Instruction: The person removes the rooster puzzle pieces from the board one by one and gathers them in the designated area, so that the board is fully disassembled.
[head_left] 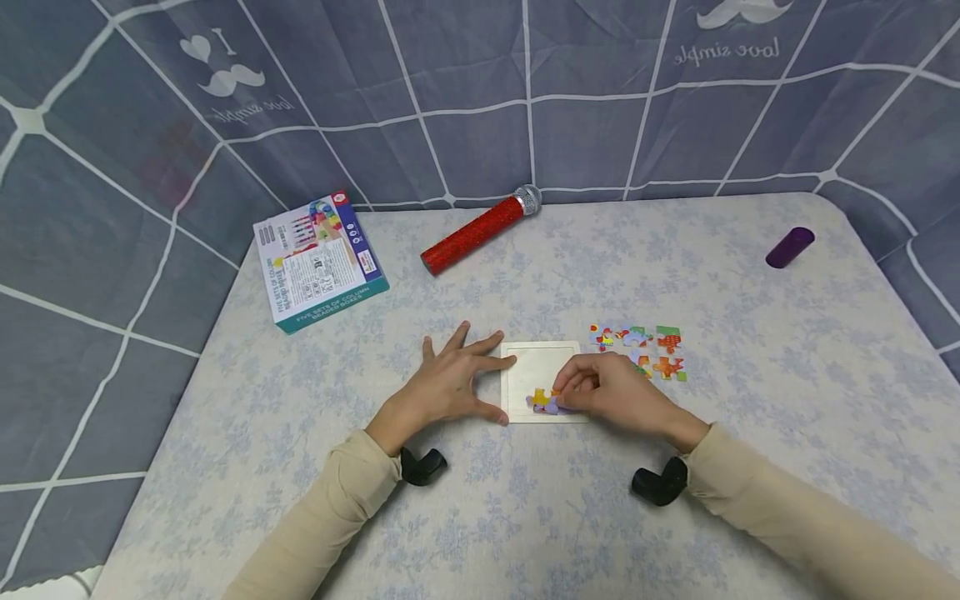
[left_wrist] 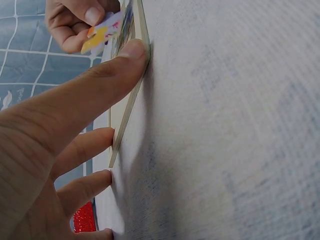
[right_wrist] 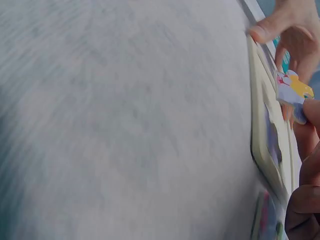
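A square cream puzzle tray point(head_left: 540, 358) lies on the table between the hands. My left hand point(head_left: 450, 379) has its fingers spread, with the thumb and fingertips along the tray's left edge. Between thumb and fingertips my right hand point(head_left: 618, 392) pinches a yellow and lilac puzzle piece point(head_left: 542, 400), tilted over the tray's lower part. The same puzzle piece point(right_wrist: 292, 92) shows above the tray in the right wrist view. A purplish piece point(right_wrist: 272, 135) lies inside the frame there, mostly hidden from the head view by the right hand.
Several loose puzzle pieces point(head_left: 669, 367) lie right of the tray, partly behind the right hand. A red glittery microphone point(head_left: 476, 235) lies farther back. A boxed toy set point(head_left: 318, 260) is at the back left, and a purple cylinder point(head_left: 790, 247) lies at the back right.
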